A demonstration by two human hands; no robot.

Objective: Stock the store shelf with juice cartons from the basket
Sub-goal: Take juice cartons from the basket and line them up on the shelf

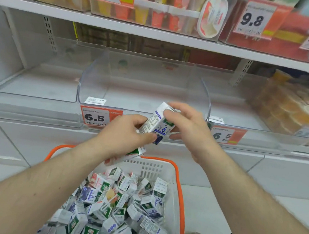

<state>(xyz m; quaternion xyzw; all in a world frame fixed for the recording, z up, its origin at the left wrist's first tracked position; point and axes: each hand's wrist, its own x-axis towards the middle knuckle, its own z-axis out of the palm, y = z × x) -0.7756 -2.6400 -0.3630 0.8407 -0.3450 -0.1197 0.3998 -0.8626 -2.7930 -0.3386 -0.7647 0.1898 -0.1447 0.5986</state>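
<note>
A white juice carton with blue print [158, 121] is held tilted above the basket, in front of the shelf edge. My left hand [127, 133] grips its lower end, and a second carton with red and green print [127, 156] sticks out under that same hand. My right hand [185, 123] pinches the top of the blue carton with its fingertips. Below, a white basket with an orange rim [179, 179] holds several small juice cartons [122, 204] piled loosely. The clear shelf bin [145, 89] right behind the hands has nothing in it.
Price tags reading 6.5 [97, 118] hang on the shelf front. Clear dividers split the shelf into bins; the right bin holds orange packaged goods [290, 109]. An upper shelf [158, 34] carries packed products and more price tags. White floor tiles lie beside the basket.
</note>
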